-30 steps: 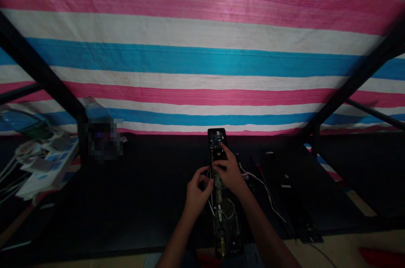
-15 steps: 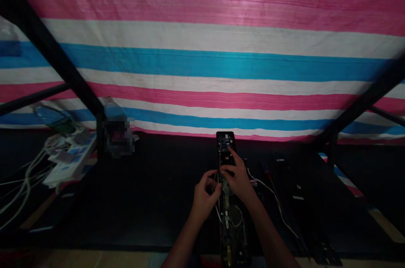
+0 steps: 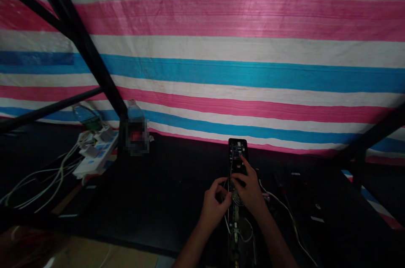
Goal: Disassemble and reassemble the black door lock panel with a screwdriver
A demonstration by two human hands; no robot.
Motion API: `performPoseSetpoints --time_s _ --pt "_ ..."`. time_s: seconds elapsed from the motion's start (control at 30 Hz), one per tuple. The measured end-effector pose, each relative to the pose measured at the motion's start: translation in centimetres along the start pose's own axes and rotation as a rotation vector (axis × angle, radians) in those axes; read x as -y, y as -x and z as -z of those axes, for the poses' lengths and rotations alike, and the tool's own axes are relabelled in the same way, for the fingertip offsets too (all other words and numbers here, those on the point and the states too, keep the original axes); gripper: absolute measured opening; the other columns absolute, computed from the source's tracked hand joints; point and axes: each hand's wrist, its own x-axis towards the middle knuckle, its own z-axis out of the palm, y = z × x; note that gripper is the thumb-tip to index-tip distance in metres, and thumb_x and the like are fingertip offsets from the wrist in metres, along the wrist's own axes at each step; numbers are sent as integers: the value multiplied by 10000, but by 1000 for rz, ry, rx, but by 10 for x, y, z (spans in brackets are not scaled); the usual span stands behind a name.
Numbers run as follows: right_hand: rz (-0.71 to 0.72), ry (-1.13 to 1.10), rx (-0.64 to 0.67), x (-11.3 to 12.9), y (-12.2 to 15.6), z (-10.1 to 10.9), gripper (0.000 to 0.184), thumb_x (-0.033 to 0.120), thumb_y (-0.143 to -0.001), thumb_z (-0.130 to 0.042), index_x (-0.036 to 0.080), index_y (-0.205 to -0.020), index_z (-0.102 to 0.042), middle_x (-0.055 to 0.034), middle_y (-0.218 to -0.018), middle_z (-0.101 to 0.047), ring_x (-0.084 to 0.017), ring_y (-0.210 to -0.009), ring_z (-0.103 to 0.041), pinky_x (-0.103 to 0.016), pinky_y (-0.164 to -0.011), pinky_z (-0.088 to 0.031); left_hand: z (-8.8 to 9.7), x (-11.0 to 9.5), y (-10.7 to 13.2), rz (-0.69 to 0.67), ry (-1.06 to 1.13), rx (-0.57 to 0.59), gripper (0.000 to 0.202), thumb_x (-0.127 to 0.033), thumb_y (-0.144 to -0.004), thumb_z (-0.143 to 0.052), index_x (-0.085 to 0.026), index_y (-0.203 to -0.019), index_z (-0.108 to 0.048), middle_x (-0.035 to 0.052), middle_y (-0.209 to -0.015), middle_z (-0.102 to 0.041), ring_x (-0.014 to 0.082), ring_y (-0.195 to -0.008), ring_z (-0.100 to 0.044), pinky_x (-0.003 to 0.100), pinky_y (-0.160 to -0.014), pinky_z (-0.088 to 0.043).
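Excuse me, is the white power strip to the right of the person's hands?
No, the white power strip lies to the left of the left hand and right hand on the long dark circuit board.

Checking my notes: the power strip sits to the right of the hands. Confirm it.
Wrong side. The head view shows the power strip to the left of the left hand and right hand, not the right.
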Motion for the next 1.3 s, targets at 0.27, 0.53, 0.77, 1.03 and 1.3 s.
performPoseSetpoints --time_s 0.27,0.53,0.77,1.03,1.3 --pt "22 22 -13 2 1 1 191 186 -863 -604 254 -865 -781 -63 -1583 -406 -318 -1390 -428 -544 -1114 -370 0 1 -1 4 -2 -6 378 -220 -805 -632 -169 -1179 -624 -30 -692 -665 150 -650 -623 243 -622 -445" --pt "34 -8 -10 -2 1 -1 183 206 -868 -619 254 -858 -795 -68 -1592 -394 -322 -1396 -427 -536 -1113 -377 0 -1 0 0 0 -4 369 -212 -817 -619 -172 -1184 -614 -37 -690 -648 149 -656 -622 253 -650 -468" --pt "19 13 1 3 0 1 215 165 -864 -597 252 -855 -793 -61 -1587 -400 -319 -1406 -415 -544 -1118 -370 1 -3 1 -1 -5 -10 363 -211 -816 -626 -179 -1178 -627 -35 -695 -662 152 -659 -630 253 -653 -470" --pt "40 130 -34 13 5 1 213 146 -857 -576 240 -888 -764 -63 -1619 -329 -344 -1408 -399 -581 -1114 -370 1 -2 0 -9 -7 -16 341 -238 -830 -631 -182 -1166 -644 -31 -689 -657 151 -642 -615 246 -634 -455" --pt "51 159 -51 9 10 -3 178 152 -845 -612 238 -901 -758 12 -1689 -118 -376 -1511 -206 -630 -1172 -270 1 -2 -1 -1 -2 -3 357 -230 -830 -622 -179 -1184 -636 -35 -689 -627 149 -651 -586 247 -650 -441"
